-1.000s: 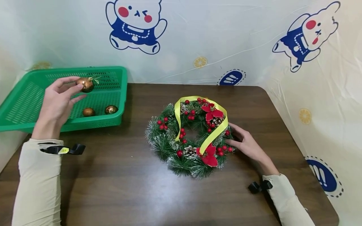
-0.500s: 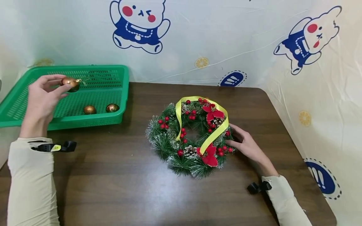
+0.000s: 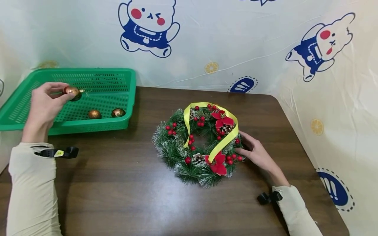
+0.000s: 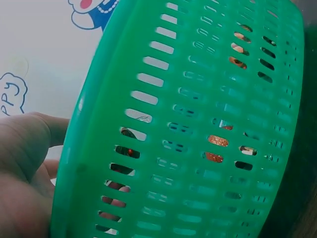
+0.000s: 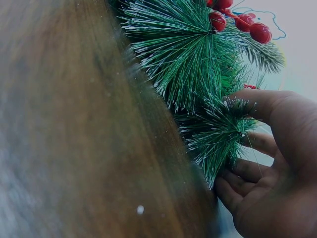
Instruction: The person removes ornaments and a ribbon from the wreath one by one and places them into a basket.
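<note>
In the head view my left hand pinches a shiny copper Christmas bauble over the left part of a green plastic basket. A gold cap and thin string stick out from the bauble's right side. Two more baubles lie inside, a glittery one and a glossy brown one. The basket wall covers the held bauble in the left wrist view. My right hand holds the right edge of a green Christmas wreath, thumb and fingers around its needles in the right wrist view.
Red berries, pine cones, red poinsettias and a looped yellow ribbon decorate the wreath. Both sit on a dark wooden table. A pale cloth with cartoon figures hangs behind and along the right side.
My left hand has moved left over the basket with the bauble, then sunk slightly. The right hand and wreath have stayed in place, while the head view has shifted a little.
</note>
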`<state>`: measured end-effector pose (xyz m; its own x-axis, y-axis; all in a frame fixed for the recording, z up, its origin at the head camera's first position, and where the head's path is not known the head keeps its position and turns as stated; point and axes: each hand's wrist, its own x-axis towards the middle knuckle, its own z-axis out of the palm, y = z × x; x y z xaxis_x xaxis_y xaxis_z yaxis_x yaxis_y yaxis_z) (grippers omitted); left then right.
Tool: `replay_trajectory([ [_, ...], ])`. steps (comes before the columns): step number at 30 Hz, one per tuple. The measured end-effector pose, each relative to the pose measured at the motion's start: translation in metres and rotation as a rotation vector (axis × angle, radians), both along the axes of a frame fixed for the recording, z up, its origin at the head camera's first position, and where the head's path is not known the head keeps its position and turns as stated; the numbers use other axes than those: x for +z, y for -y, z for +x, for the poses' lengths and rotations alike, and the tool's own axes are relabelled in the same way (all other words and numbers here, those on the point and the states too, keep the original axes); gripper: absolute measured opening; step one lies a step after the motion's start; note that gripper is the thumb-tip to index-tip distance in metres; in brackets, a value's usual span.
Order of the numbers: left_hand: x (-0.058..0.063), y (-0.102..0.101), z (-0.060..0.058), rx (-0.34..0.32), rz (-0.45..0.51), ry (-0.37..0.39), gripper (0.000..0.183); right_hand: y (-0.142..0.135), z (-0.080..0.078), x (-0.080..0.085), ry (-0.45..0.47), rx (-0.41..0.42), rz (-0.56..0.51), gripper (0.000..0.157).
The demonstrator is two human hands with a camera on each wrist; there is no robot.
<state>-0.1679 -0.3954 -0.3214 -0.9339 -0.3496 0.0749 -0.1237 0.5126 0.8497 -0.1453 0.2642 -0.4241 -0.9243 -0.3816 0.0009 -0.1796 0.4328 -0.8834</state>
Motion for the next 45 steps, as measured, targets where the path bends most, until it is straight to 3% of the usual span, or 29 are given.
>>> replay_trajectory([
  [9,-0.003,0.005,0.001,0.036,-0.042,0.053,0.035,0.001,0.002,-0.002,0.008,-0.015,0.005,0.064],
  [17,-0.004,0.006,0.005,0.015,-0.071,0.078,0.036,0.000,0.000,-0.001,0.004,-0.008,0.006,0.063],
  [45,0.009,-0.022,0.004,-0.004,-0.023,-0.074,0.032,0.001,0.000,-0.001,0.006,-0.013,0.011,0.063],
])
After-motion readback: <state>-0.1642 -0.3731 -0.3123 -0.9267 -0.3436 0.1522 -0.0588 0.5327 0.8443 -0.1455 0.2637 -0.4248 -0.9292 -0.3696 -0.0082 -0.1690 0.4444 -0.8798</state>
